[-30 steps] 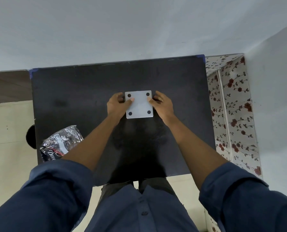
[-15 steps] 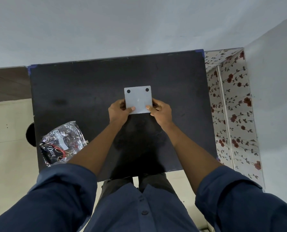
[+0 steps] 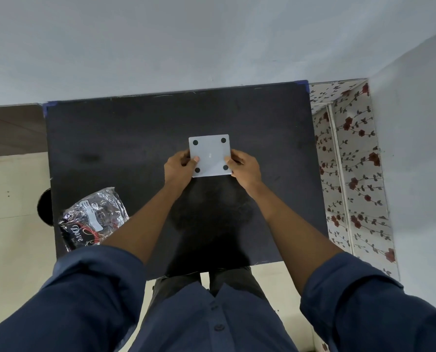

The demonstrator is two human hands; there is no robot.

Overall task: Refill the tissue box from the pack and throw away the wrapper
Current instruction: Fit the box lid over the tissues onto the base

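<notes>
White box (image 3: 210, 156) underside up, both hands (image 3: 178, 166) gripping

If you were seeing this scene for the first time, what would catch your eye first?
A pale grey square panel with four black dots, held at the middle of the black table by the left hand and right hand. Next, the shiny dark wrapper at the table's near-left corner.

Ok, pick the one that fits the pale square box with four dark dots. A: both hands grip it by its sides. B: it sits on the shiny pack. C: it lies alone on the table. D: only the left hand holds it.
A: the left hand and right hand each clasp one side of the box, well away from the shiny pack.
</notes>
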